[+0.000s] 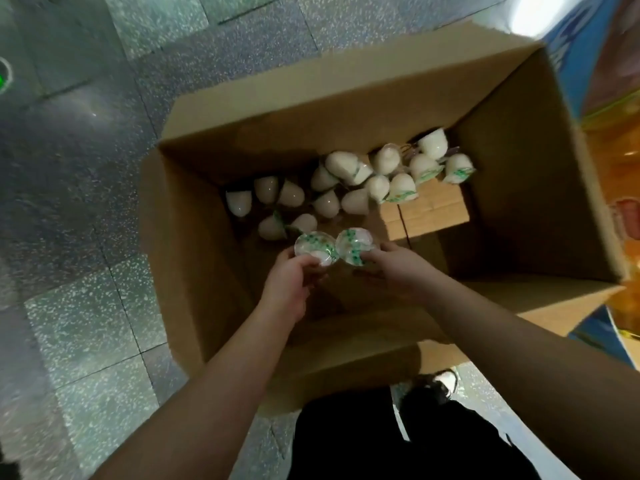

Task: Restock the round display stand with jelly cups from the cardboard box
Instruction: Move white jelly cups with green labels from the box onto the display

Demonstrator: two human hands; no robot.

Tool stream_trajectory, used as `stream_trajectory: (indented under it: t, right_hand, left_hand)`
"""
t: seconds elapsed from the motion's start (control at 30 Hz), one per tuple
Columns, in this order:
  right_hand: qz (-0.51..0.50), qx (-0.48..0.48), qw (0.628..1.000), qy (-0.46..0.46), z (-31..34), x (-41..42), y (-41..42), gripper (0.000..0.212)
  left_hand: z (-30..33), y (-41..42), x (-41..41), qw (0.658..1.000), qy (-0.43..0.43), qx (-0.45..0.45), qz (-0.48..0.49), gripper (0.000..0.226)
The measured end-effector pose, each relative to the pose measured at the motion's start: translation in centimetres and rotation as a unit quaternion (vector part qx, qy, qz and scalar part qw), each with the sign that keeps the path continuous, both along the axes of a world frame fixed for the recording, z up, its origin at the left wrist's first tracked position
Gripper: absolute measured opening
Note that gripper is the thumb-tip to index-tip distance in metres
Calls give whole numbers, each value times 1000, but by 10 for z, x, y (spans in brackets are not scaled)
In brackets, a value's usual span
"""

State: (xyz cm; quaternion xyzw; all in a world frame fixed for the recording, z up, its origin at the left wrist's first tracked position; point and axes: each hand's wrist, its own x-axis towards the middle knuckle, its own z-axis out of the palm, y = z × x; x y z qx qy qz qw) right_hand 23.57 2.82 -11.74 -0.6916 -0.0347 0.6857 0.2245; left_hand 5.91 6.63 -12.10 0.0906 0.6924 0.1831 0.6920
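An open cardboard box (194, 258) stands on the floor below me. Several white jelly cups (349, 188) with green-printed lids lie loose on its bottom, mostly along the far side. Both of my hands are inside the box near its front. My left hand (289, 282) holds one jelly cup (316, 249) with the lid facing up. My right hand (394, 268) holds a second jelly cup (355, 245) right beside the first; the two cups nearly touch. The round display stand is partly visible at the right edge as a blue and orange surface (616, 81).
Grey speckled floor tiles (86, 237) surround the box on the left and behind. The box's flaps stick out at the front and right. My dark trousers and a shoe (443, 379) are just in front of the box.
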Motion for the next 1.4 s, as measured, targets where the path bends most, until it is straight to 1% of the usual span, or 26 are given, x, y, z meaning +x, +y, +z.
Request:
stream_trajectory:
  t: [0.17, 0.2, 0.3, 0.4, 0.47, 0.53, 0.57, 0.63, 0.7, 0.77, 0.9, 0.97, 1.03, 1.1, 1.13, 1.23, 1.3, 1.4]
  right_hand:
    - [-56, 101, 993, -35, 57, 62, -60, 49]
    - [-76, 123, 989, -39, 71, 75, -75, 46]
    - [-122, 178, 974, -70, 116, 114, -126, 24]
    - [-169, 204, 956, -128, 157, 154, -189, 24]
    - [-235, 222, 933, -161, 179, 182, -251, 26]
    - [-294, 230, 908, -193, 194, 206, -314, 26]
    - [-321, 237, 895, -202, 202, 216, -347, 24]
    - [-374, 251, 867, -213, 218, 234, -412, 15]
    - [-416, 257, 839, -237, 233, 249, -477, 13]
    - [-446, 266, 814, -261, 243, 264, -540, 17]
    - [-479, 257, 781, -306, 261, 286, -652, 15]
    - [-490, 259, 770, -317, 269, 295, -700, 14]
    - [-493, 247, 764, -334, 275, 302, -740, 16]
    - [-501, 215, 755, -364, 276, 312, -775, 27]
    - [-504, 203, 751, -375, 277, 318, -791, 30]
    - [-540, 208, 728, -367, 278, 342, -828, 20]
    - [-554, 218, 718, -360, 278, 362, -845, 18]
    - [-555, 219, 713, -368, 273, 404, -866, 19]
  left_hand:
    - [79, -24, 60, 990, -93, 73, -81, 53]
    - [92, -31, 74, 985, -105, 88, -102, 53]
    - [132, -61, 125, 969, -154, 116, -157, 49]
    - [165, -104, 179, 948, -185, 137, -221, 49]
    - [188, -149, 222, 919, -204, 169, -293, 43]
    - [206, -199, 262, 882, -224, 203, -361, 43]
    - [215, -227, 281, 868, -234, 210, -385, 43]
    - [230, -285, 317, 847, -252, 210, -418, 44]
    - [242, -346, 351, 832, -266, 205, -441, 47]
    - [253, -405, 381, 814, -285, 203, -464, 48]
    - [274, -512, 430, 766, -306, 210, -525, 45]
    - [282, -557, 450, 741, -315, 209, -555, 41]
    - [288, -598, 469, 726, -320, 201, -575, 39]
    - [294, -633, 486, 720, -322, 194, -583, 39]
    - [297, -648, 494, 720, -321, 187, -586, 40]
    - [298, -685, 522, 708, -332, 166, -601, 41]
    - [295, -702, 546, 704, -333, 161, -606, 41]
    - [289, -723, 590, 713, -341, 148, -594, 35]
